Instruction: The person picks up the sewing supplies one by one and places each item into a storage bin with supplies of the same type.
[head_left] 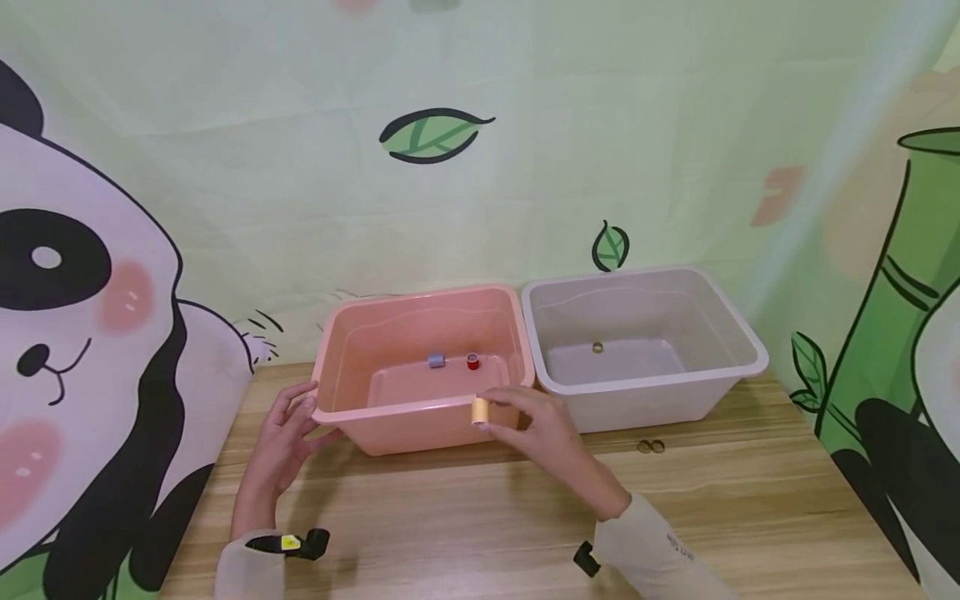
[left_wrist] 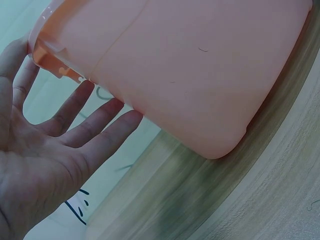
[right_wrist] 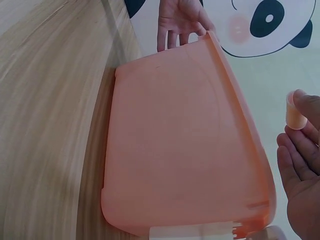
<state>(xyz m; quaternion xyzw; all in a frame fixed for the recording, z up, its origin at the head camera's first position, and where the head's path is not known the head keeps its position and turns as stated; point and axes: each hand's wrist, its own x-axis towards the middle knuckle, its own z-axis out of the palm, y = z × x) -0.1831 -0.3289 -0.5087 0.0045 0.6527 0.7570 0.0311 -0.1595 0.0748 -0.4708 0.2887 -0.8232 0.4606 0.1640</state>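
My right hand (head_left: 542, 423) pinches a small pale-yellow cylinder (head_left: 480, 410) between thumb and fingertips, above the front rim of a pink plastic bin (head_left: 420, 429). In the right wrist view the cylinder (right_wrist: 295, 112) stands nearly upright in the pinch. Inside the bin, on its floor, lie a small blue cylinder (head_left: 436, 360) and a small red cylinder (head_left: 472, 361) with a pale, hollow-looking end. My left hand (head_left: 281, 437) rests at the bin's front left corner. The left wrist view shows that hand's (left_wrist: 55, 135) fingers extended, their tips touching the bin's outer side.
A grey plastic bin (head_left: 637, 387) stands right beside the pink one, with a small brass-coloured ring (head_left: 597, 347) on its floor. Two similar rings (head_left: 651, 447) lie side by side on the wooden table (head_left: 450, 517) before it. A printed panda cloth (head_left: 300, 183) hangs behind.
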